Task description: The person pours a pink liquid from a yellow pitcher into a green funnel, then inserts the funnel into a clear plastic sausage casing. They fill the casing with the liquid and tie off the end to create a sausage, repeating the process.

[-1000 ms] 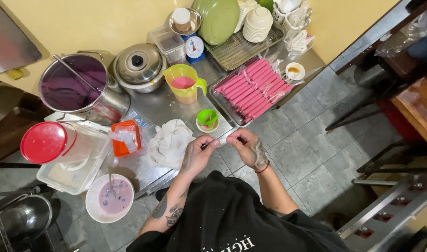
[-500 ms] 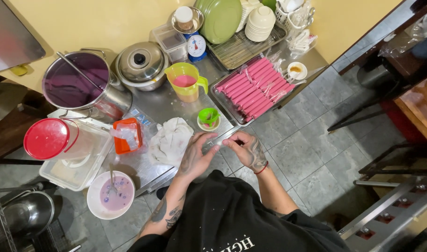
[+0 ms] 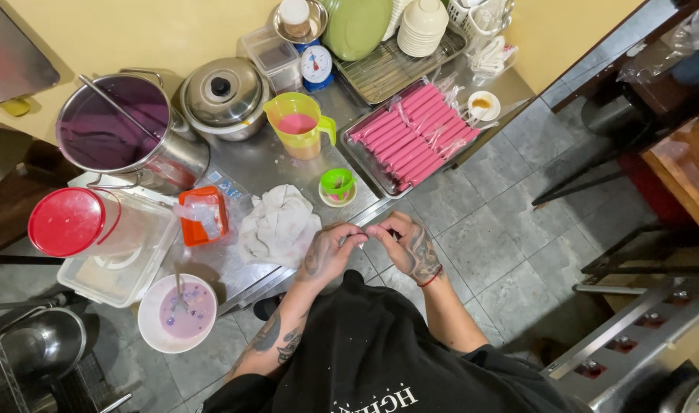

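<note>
The left hand (image 3: 328,254) and the right hand (image 3: 404,243) are together now at the front edge of the metal table (image 3: 269,162), fingertips meeting and pinched on a small thing between them; it is too small and too hidden to tell what it is, though a thin clear tube was stretched between them a second ago; the hands have drawn closer and the stretch has gone, so the work seems to have come down to a fine closing or knotting at the fingertips; just beyond them sit the crumpled white cloth (image 3: 277,224) and a small green cup (image 3: 337,184); further out stands the green jug (image 3: 300,125) of pink liquid, and to the right the tray (image 3: 357,157) of filled pink tubes (image 3: 412,134), unchanged; at the far left, the big pot (image 3: 124,130) of purple liquid.
</note>
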